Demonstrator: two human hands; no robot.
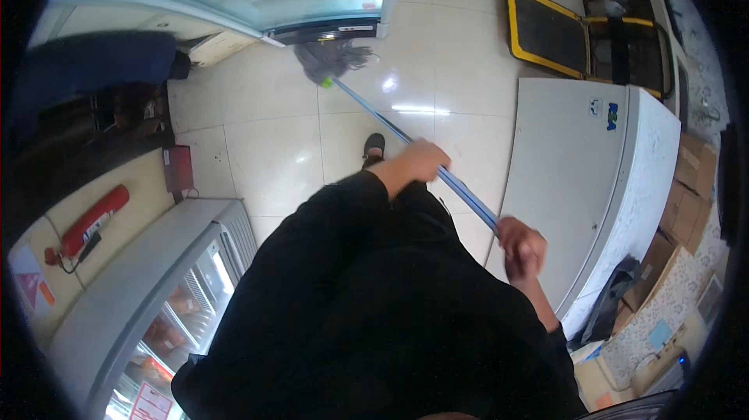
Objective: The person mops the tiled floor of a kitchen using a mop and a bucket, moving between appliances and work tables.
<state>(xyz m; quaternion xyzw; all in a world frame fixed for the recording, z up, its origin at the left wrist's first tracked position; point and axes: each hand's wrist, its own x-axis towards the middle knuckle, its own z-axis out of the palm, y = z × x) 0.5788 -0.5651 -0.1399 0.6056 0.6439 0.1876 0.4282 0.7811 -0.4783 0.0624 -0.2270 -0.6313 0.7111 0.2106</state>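
A mop with a blue handle (466,195) slants from the lower right up to the far left. Its grey string head (331,58) lies on the tiled floor, against the base of a glass-fronted display fridge; a green joint links head and handle. My left hand (424,160) is wrapped round the middle of the handle. Closer to me, my right hand (521,247) grips the handle near its upper end. Both hands look slightly blurred.
The display fridge (320,10) stands ahead and a white chest freezer (569,186) on the right. Behind the freezer lies a yellow-edged folding trolley (546,30). Another glass-door fridge (148,303) is at my left, near a red fire extinguisher (95,221). My shoe (374,144) shows on the floor.
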